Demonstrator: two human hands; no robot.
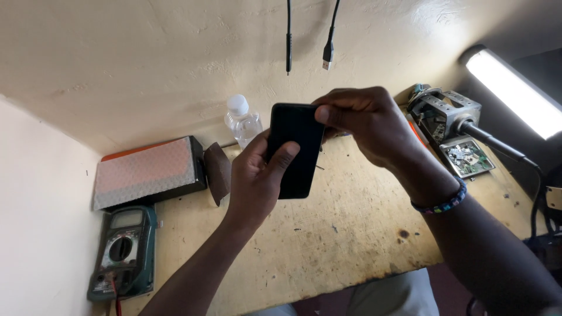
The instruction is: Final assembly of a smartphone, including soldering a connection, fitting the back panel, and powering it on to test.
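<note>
Smartphone (295, 149), head view: a black, glossy slab with rounded corners, held upright and slightly tilted above the worn wooden bench (351, 234), its dark face blank. The left hand (257, 175) is closed around its lower left edge, thumb laid across the face; the right hand (366, 123) is pinched on the top right corner, fingers curled over the upper edge. A beaded bracelet (446, 203) circles the right wrist.

Containers: 1 clear plastic bottle (242, 122) with a white cap stands behind the phone; its contents look colourless, though the level is hard to judge. A small tray (467, 157) at the right holds loose circuit parts, too small to identify.

Hidden or cut off: the phone's back and the left palm behind it cannot be seen. 2 cable ends (328, 55) hang from the top edge, their upper lengths out of frame. A metal fixture (445, 111) sits beside a lit lamp bar (515, 90). At the left lie a textured box (149, 171) and a green multimeter (123, 251), its leads cropped below.
</note>
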